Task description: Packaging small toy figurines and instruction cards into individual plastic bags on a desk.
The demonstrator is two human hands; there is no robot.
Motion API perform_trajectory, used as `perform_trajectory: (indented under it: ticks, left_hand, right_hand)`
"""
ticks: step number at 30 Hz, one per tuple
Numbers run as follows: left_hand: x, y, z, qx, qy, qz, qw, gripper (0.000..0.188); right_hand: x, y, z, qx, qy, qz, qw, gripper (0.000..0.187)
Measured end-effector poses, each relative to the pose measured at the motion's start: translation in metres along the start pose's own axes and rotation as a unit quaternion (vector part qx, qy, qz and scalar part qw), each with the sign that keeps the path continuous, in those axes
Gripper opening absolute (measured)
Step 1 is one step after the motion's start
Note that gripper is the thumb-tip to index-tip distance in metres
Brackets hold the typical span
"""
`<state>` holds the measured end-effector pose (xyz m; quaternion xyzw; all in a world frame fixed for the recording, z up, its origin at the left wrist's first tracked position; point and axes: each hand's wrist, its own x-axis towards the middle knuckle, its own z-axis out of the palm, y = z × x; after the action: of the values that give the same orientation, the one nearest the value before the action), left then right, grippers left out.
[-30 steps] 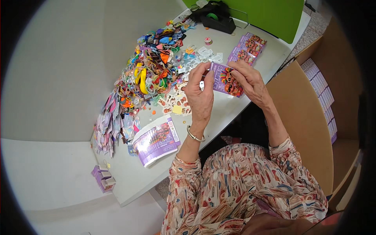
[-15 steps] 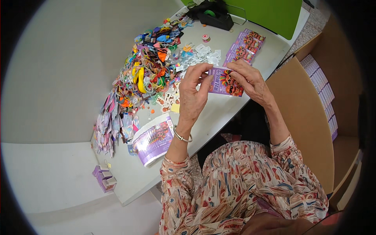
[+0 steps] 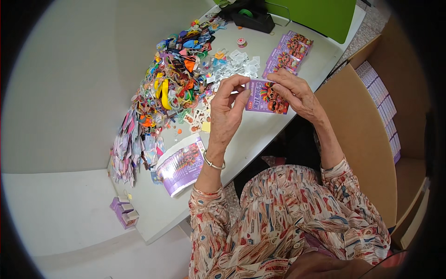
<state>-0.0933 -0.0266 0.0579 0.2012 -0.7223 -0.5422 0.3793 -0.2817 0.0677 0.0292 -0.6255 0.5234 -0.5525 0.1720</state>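
Observation:
A purple printed packet (image 3: 265, 98) with colourful cartoon figures is held level above the table's front edge. My left hand (image 3: 226, 108) pinches its left edge between thumb and fingers. At the packet's upper right, my right hand (image 3: 299, 96) grips it with the fingers over the top edge. Just beyond, several similar purple packets (image 3: 289, 55) lie overlapping on the table. By my left wrist is a row of purple packets (image 3: 183, 163) in a white-edged holder. Small white paper pieces (image 3: 239, 64) are heaped behind my left hand, with printed stickers (image 3: 200, 116) beside it.
A large pile of colourful trinkets and bands (image 3: 179, 79) runs along the wall, with a stack of shiny pouches (image 3: 127, 144) at its near end. A black tape dispenser (image 3: 253, 21) stands at the back. On the right, an open cardboard box (image 3: 362, 139) holds packed rows.
My left hand has shifted slightly left, and more of the packet's left side shows. The right hand stays in nearly the same place on the packet.

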Motion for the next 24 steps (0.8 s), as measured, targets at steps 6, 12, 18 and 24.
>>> perform_trajectory:
  ticks: [6, 12, 18, 24]
  left_hand:
    - [0.0, -0.001, 0.006, 0.058, 0.027, 0.019, 0.998, 0.025]
    - [-0.003, 0.001, 0.017, 0.175, 0.063, 0.074, 0.98, 0.026]
    - [-0.007, -0.005, 0.025, 0.162, 0.096, 0.052, 0.981, 0.025]
    - [-0.009, -0.02, 0.03, 0.129, 0.122, 0.069, 0.982, 0.028]
  right_hand:
    - [-0.002, 0.003, 0.002, -0.021, 0.004, -0.007, 1.0, 0.026]
    - [-0.001, 0.008, 0.004, -0.031, -0.002, -0.016, 0.999, 0.026]
    - [-0.003, 0.009, 0.009, -0.031, 0.028, -0.017, 0.999, 0.025]
    - [-0.003, 0.006, 0.008, -0.042, 0.016, 0.014, 0.999, 0.025]
